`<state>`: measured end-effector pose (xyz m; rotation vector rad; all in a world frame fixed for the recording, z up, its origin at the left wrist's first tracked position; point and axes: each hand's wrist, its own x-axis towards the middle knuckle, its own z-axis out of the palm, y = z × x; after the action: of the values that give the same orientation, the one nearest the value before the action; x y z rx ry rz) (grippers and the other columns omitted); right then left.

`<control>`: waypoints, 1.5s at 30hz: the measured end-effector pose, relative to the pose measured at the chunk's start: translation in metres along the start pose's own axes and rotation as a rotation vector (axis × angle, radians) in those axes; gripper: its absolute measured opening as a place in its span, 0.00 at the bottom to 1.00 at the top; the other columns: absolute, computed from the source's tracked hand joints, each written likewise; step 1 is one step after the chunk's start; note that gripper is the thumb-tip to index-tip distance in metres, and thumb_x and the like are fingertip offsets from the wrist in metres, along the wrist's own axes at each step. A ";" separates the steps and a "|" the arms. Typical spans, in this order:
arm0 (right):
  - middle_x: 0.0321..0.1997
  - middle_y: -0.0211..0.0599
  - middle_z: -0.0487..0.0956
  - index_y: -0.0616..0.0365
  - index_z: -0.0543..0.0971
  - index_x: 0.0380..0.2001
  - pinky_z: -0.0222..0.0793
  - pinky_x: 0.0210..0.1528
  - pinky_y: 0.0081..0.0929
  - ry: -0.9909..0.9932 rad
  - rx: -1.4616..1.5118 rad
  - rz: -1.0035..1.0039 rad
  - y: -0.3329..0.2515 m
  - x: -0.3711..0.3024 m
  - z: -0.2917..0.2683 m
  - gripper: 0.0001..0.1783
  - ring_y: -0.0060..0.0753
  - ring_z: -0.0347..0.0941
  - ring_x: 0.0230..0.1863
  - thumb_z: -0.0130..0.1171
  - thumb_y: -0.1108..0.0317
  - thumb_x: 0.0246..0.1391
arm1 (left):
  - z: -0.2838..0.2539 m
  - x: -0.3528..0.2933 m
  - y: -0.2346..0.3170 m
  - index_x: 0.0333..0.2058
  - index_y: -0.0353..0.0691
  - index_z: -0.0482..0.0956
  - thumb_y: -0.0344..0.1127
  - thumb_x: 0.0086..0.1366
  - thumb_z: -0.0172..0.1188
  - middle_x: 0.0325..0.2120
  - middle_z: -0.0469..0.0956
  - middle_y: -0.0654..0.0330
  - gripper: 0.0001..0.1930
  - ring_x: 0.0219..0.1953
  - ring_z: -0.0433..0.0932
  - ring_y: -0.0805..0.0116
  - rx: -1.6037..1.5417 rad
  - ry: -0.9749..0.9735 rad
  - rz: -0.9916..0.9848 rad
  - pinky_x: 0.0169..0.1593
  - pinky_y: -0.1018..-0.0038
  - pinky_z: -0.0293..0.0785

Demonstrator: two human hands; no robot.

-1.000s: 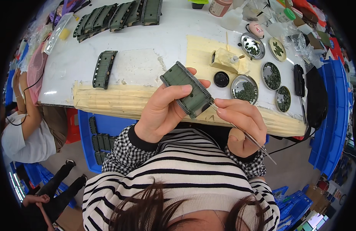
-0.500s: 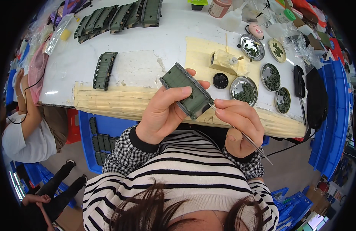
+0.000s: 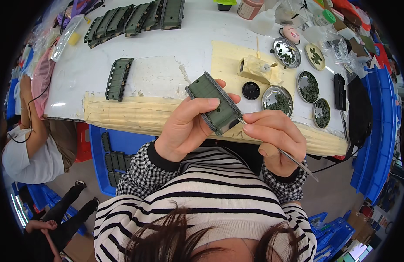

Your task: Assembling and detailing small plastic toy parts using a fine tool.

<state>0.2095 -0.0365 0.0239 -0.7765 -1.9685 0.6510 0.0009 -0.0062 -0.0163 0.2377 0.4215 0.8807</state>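
Note:
My left hand [image 3: 179,129] is closed around a green model tank hull [image 3: 214,108] with grey tracks along its long sides. The thumb presses on its flat face, and the fingers wrap behind it. In my right hand [image 3: 280,137], thumb and fingers pinch a pair of metal tweezers [image 3: 301,165]. Their tip meets the near right corner of the hull; whether a small part is held there is too small to tell. A similar green hull [image 3: 119,80] lies alone on the table to the left.
Several more hulls [image 3: 145,17] line the far left. On the right stand round dishes of small green parts [image 3: 307,87], a black cap [image 3: 250,90] and a tape-wrapped holder [image 3: 256,71]. A blue bin [image 3: 99,153] holds hulls below. Another person [image 3: 31,148] sits at left.
The hull has shifted slightly right in my left hand. My right hand has moved a little rightward, and the rear end of the tweezers has swung right and up.

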 end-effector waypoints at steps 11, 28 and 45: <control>0.41 0.45 0.78 0.64 0.80 0.43 0.74 0.42 0.32 -0.031 -0.037 0.011 -0.002 0.001 -0.001 0.21 0.43 0.77 0.44 0.66 0.73 0.42 | 0.000 -0.001 -0.004 0.54 0.40 0.64 0.28 0.65 0.54 0.48 0.74 0.46 0.20 0.48 0.78 0.61 -0.026 0.023 0.037 0.51 0.66 0.77; 0.43 0.45 0.78 0.64 0.79 0.44 0.73 0.47 0.33 0.045 -0.045 0.068 -0.008 -0.007 0.007 0.20 0.45 0.76 0.47 0.63 0.79 0.44 | -0.003 -0.002 -0.012 0.56 0.42 0.63 0.27 0.65 0.53 0.50 0.73 0.45 0.21 0.48 0.78 0.61 -0.078 -0.001 0.102 0.48 0.67 0.80; 0.44 0.47 0.78 0.66 0.79 0.45 0.73 0.48 0.33 0.058 -0.046 0.036 -0.002 -0.010 0.008 0.17 0.46 0.76 0.48 0.62 0.73 0.50 | -0.004 0.001 -0.013 0.57 0.42 0.62 0.28 0.66 0.51 0.50 0.73 0.45 0.21 0.49 0.78 0.61 -0.121 -0.014 0.069 0.50 0.66 0.79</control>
<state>0.2059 -0.0463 0.0166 -0.8512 -1.9263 0.5996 0.0087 -0.0133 -0.0252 0.1477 0.3468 0.9681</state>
